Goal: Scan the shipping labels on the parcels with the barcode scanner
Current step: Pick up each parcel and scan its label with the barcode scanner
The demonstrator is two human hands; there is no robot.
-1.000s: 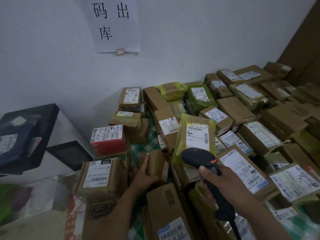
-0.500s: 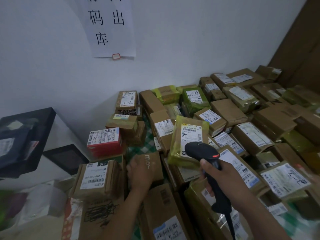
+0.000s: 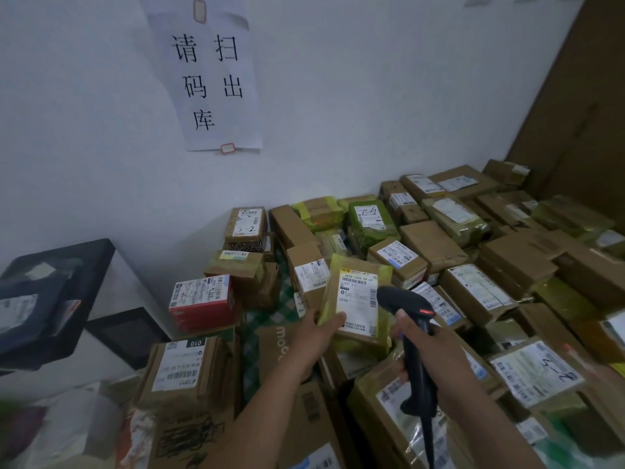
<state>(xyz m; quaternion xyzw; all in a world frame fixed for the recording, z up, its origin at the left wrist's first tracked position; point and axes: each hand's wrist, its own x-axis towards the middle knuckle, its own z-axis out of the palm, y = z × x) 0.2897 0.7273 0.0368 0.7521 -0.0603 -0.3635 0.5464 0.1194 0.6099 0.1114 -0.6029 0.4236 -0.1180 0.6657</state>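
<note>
**Scanner beside the yellow parcel's label**

The left hand [image 3: 318,336] gripped the tilted yellow parcel [image 3: 338,275] at its lower corner, thumb on the shipping label [image 3: 358,296], amid the piled parcels [image 3: 433,245]. The right hand [image 3: 436,360] curled round the barcode scanner [image 3: 400,297], whose head sat just beside the label.

The green-checked table [image 3: 260,333] shows only as a narrow strip. Cardboard parcels [image 3: 433,245] crowd it, a red box [image 3: 203,308] at the left.

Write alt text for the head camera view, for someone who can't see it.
The left hand grips a yellow-green plastic-wrapped parcel while the right hand holds a black handheld barcode scanner beside its white label, amid piled brown cardboard parcels.
</note>
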